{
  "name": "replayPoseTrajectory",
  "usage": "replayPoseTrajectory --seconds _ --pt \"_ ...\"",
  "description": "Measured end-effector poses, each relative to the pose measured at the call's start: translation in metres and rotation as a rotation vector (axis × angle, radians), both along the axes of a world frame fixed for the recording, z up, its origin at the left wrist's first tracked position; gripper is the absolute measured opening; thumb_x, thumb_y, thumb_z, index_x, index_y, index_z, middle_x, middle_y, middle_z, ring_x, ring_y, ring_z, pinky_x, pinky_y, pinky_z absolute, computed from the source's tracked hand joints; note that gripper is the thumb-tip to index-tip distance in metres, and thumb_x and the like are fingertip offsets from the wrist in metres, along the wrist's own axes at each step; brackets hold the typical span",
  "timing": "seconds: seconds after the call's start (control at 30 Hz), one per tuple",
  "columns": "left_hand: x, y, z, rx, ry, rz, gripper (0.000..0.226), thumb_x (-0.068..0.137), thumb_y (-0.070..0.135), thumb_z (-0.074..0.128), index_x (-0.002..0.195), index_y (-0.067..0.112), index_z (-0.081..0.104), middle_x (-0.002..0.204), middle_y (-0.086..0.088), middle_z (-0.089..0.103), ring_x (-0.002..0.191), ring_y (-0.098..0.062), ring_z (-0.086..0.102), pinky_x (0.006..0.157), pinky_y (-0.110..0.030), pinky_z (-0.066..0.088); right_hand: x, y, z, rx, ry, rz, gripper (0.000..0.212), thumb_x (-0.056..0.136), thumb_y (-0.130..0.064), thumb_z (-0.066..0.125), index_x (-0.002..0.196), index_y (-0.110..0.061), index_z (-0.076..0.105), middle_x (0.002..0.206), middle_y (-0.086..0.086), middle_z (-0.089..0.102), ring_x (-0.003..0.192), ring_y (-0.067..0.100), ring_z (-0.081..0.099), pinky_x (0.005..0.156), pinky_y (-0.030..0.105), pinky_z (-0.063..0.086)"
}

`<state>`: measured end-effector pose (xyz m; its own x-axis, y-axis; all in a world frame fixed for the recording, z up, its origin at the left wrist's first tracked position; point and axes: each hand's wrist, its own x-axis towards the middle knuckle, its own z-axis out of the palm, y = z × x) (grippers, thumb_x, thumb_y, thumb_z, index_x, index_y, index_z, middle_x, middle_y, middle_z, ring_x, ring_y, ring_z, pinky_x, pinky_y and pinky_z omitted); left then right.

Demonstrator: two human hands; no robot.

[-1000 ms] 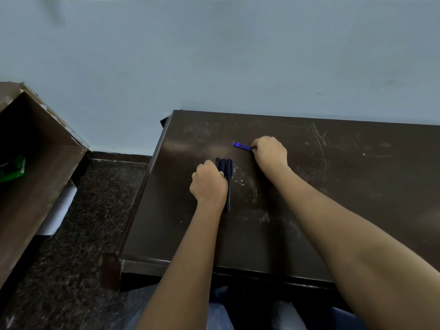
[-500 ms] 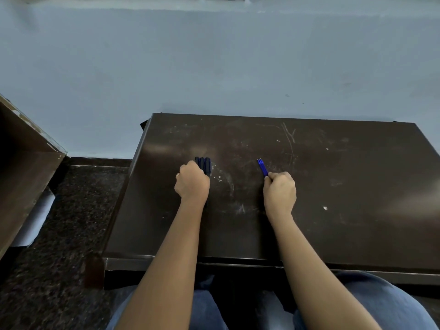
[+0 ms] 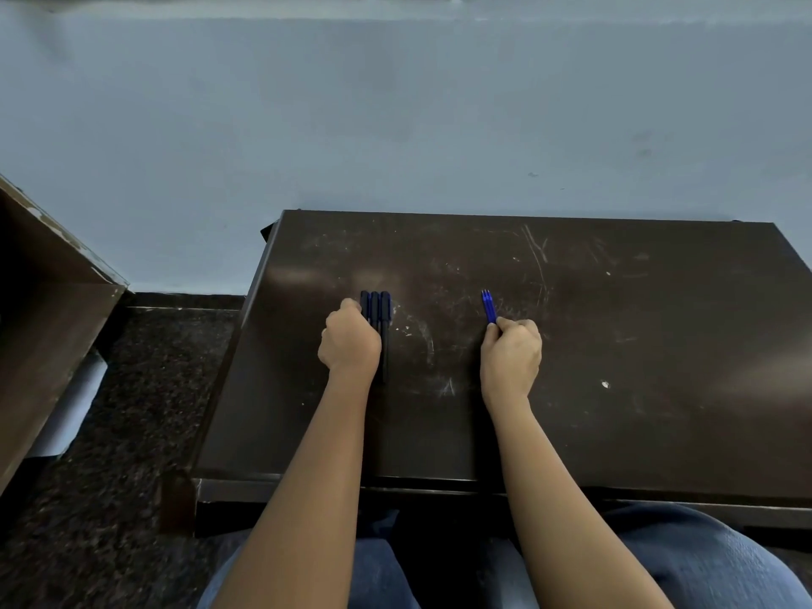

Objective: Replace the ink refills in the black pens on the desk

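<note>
Left hand: curled into a fist, knuckles up, forearm bare, reaching far from the near edge. Right hand: likewise fisted, thumb side left, well apart from the left; forearm bare.

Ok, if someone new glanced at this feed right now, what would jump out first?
The two hands on the dark scratched desk: the left hand is closed over a row of black pens lying side by side left of centre. To the right of them, the right hand grips a bundle of bright blue refills, their tips pointing away toward the pale blue wall.
</note>
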<state>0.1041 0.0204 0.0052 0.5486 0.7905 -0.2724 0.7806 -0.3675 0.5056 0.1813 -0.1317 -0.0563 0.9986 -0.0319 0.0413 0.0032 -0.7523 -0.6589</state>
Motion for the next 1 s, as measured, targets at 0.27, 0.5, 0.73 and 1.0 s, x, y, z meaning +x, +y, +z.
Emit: replayPoseTrajectory --seconds 0.27,0.5,0.73,1.0 --pt "0.0 0.0 -0.001 0.018 0.008 0.002 0.034 0.093 0.006 0.049 0.127 0.012 0.051 0.124 -0.014 0.057 0.112 -0.033 0.056 0.082 -0.04 0.045 0.002 0.002 -0.001 0.026 -0.01 -0.008 0.027 0.095 -0.015 0.052 0.113 0.0 0.066 0.108 0.014 0.058 0.097 0.027 0.057 0.077 0.032 0.045" --pt "0.001 0.001 -0.001 0.009 0.02 0.015 0.033 0.093 0.009 0.051 0.126 0.01 0.049 0.124 -0.015 0.056 0.114 -0.033 0.055 0.084 -0.042 0.046 0.002 0.001 0.0 0.037 0.0 -0.006 0.029 0.094 -0.016 0.053 0.116 -0.001 0.066 0.111 0.014 0.059 0.1 0.028 0.058 0.079 0.033 0.046" --pt "0.0 -0.003 -0.001 0.047 -0.006 0.006 0.034 0.096 0.012 0.049 0.129 0.004 0.044 0.127 -0.018 0.053 0.119 -0.034 0.051 0.087 -0.042 0.045 0.001 -0.006 0.003 0.069 0.015 0.002 0.032 0.095 -0.019 0.052 0.117 0.0 0.065 0.113 0.016 0.058 0.103 0.029 0.056 0.085 0.036 0.046" --pt "-0.006 -0.008 0.019 0.093 -0.213 -0.092 0.044 0.1 0.021 0.04 0.14 0.004 0.034 0.138 -0.016 0.044 0.126 -0.031 0.046 0.097 -0.037 0.042 -0.006 -0.014 0.03 -0.06 -0.091 0.148 0.037 0.094 -0.014 0.049 0.129 -0.003 0.054 0.124 0.015 0.056 0.116 0.03 0.048 0.095 0.037 0.041"
